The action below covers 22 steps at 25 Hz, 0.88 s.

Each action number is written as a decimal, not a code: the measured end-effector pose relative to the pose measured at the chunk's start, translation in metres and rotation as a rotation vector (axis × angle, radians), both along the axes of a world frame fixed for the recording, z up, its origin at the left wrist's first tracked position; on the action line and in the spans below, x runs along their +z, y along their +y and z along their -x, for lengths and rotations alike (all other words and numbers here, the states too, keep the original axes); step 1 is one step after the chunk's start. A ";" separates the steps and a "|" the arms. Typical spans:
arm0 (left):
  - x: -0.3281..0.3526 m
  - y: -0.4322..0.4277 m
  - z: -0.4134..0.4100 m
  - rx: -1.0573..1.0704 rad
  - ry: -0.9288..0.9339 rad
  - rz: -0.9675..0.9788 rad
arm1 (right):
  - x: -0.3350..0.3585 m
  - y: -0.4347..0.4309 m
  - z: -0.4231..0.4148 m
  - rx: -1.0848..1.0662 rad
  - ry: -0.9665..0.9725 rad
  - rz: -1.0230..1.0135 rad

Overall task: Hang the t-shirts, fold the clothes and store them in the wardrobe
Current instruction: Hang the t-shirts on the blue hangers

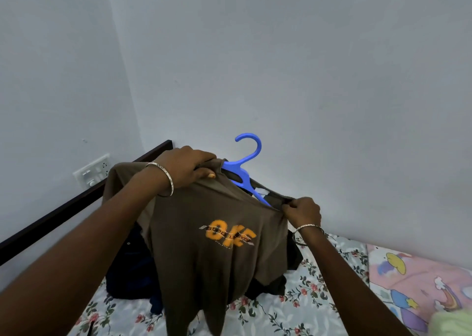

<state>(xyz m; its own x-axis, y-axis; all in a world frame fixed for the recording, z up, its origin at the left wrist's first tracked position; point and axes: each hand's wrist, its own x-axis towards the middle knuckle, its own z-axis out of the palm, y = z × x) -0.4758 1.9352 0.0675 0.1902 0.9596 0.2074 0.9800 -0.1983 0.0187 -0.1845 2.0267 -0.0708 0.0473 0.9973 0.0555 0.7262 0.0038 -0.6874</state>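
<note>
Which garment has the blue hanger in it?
The brown t-shirt with orange print; the dark blue clothes and black clothes lie on the bed.

Left hand [187,168] and right hand [302,211] grip brown t-shirt [217,246] collar, blue hanger [244,168] inside, above floral bedsheet [319,300].

A brown t-shirt [217,246] with an orange chest print was held upright, front to the camera, its neck stretched wide around a blue plastic hanger [242,172] whose tilted hook rose clear of the collar. Behind it, a heap of dark clothes [127,266] lay crumpled on the floral bedsheet [319,310].
</note>
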 end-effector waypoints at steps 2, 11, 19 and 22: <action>-0.010 0.001 0.002 0.004 -0.015 -0.028 | 0.009 -0.006 0.004 0.045 0.016 -0.147; -0.025 -0.007 0.028 -0.024 -0.589 -0.099 | 0.039 -0.041 0.038 0.397 0.022 -0.701; -0.020 -0.024 0.056 -0.166 -0.856 -0.044 | 0.056 -0.047 0.015 0.119 0.213 -0.819; -0.017 -0.032 0.064 -0.253 -0.908 0.026 | 0.063 -0.051 0.016 0.158 0.174 -0.827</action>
